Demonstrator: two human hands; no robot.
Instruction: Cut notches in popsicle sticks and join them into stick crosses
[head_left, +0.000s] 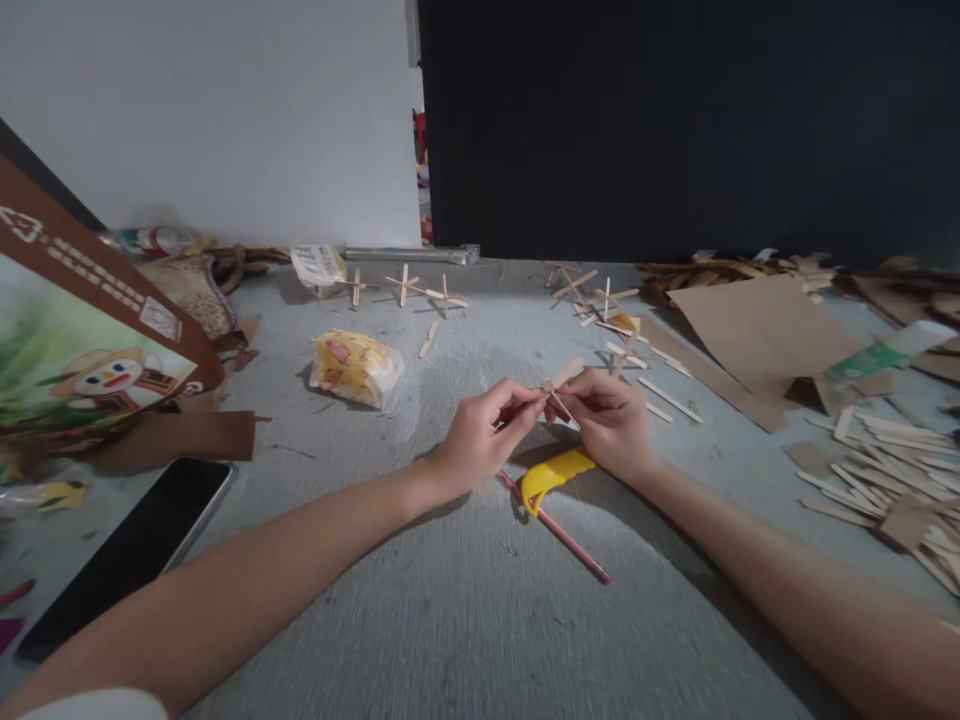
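Pinched between both hands is a small piece made of crossed wooden craft sticks (568, 373). My left hand (487, 432) grips its left side with thumb and fingertips. On the other side, my right hand (613, 422) has its fingers closed on the same piece, hiding part of it. Just below the hands lies a yellow utility knife (553, 472), partly covered by my right hand. A pink pencil (576, 545) rests on the table, passing under the knife.
Several crossed-stick pieces (405, 286) stand at the back, near a yellow snack packet (356, 368). Loose craft sticks (885, 465), cardboard (765, 325) and a green-and-white glue tube (889, 352) are on the right. A phone (127, 555) and a printed bag (97, 340) are left.
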